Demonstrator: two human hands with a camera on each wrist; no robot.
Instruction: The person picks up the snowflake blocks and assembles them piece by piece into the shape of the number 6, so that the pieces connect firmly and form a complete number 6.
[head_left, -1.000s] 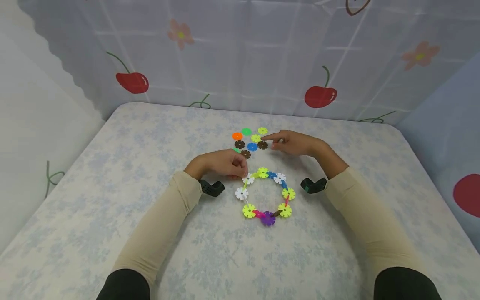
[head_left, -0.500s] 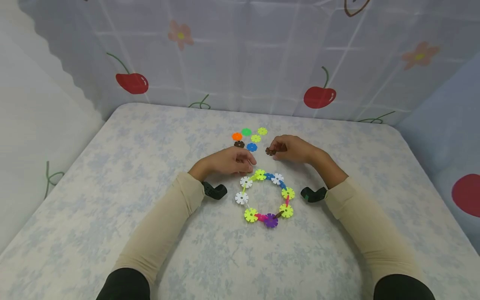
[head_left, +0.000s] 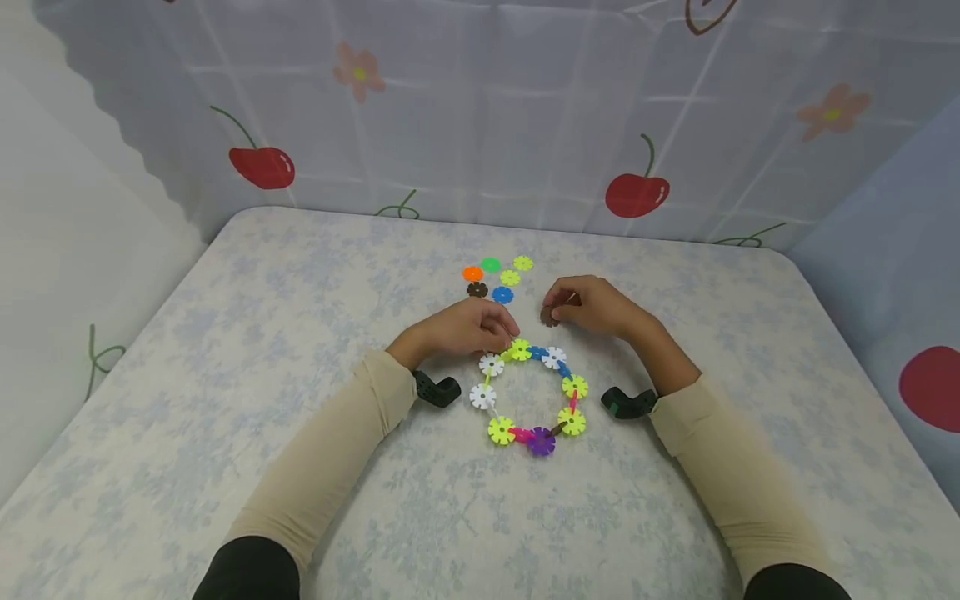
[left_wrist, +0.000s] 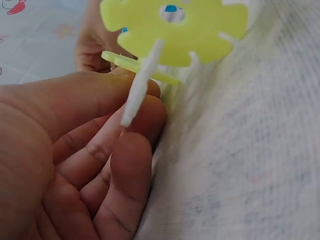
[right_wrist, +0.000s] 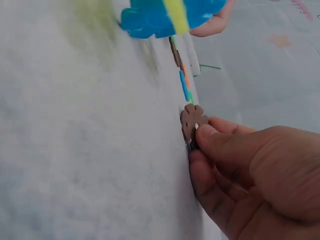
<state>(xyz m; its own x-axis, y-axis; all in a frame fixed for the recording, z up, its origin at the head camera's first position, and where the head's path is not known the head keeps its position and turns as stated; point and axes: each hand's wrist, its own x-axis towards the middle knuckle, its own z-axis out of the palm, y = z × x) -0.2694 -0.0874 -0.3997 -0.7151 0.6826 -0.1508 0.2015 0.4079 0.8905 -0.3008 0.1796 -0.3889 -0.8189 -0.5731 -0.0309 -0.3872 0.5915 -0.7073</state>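
Observation:
In the head view my right hand (head_left: 596,304) pinches a brown notched snowflake disc (right_wrist: 192,122) between thumb and fingertips, close over the table; the right wrist view shows it held upright on edge. My left hand (head_left: 468,325) lies at the upper left of a ring of linked snowflake discs (head_left: 482,396). Its fingers are bent, the tips right at a yellow disc (head_left: 520,350) of the ring. In the left wrist view yellow and white discs (left_wrist: 137,90) overlap the left fingers, and I cannot tell whether they grip the ring.
Loose discs lie beyond the ring: orange (head_left: 472,273), green (head_left: 491,265), blue (head_left: 502,295), brown (head_left: 477,289) and two yellow (head_left: 523,262). The left hand hides the table just behind it. A patterned cloth covers the table (head_left: 337,267), and a cherry-print curtain (head_left: 480,117) hangs behind.
The right hand has taken the brown disc from the right of the loose group and drawn it nearer. The left hand has moved right along the ring, which has shifted slightly.

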